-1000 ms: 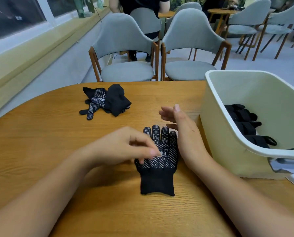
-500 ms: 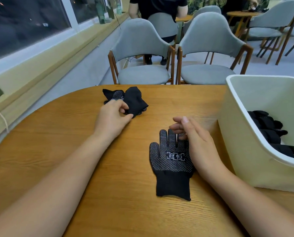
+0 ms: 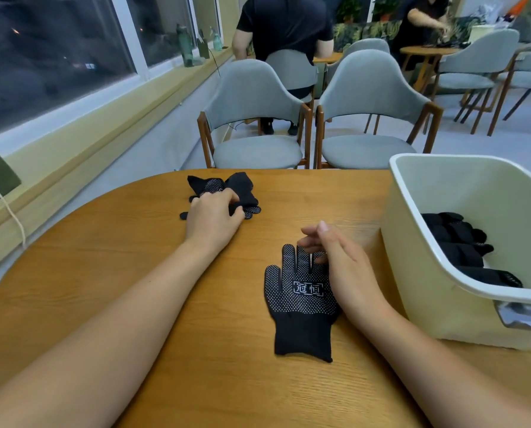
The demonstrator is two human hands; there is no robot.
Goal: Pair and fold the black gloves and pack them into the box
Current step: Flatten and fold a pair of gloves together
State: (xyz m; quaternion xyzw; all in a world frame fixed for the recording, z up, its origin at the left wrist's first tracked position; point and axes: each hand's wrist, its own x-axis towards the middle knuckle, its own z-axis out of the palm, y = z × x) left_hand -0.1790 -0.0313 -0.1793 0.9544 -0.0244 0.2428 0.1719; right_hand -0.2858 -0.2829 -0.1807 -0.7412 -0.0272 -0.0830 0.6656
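Note:
A black dotted glove (image 3: 301,307) lies flat, palm up, on the wooden table (image 3: 134,273), fingers pointing away from me. My right hand (image 3: 341,267) rests along its right edge with loosely bent fingers over the glove's fingertips, holding nothing. Farther back lies a small heap of black gloves (image 3: 239,188). My left hand (image 3: 211,216) lies on that heap, fingers curled into the cloth, gripping it. The cream box (image 3: 412,242) stands at the right with several folded black gloves (image 3: 461,251) inside.
Two grey chairs (image 3: 255,118) stand right behind the table's far edge. A person in black sits beyond them and another person works at a round table at the back right. A window sill with bottles runs along the left.
My left hand left the flat glove, reached forward to the heap at the back, and now closes its fingers into it. My right hand stayed beside the flat glove.

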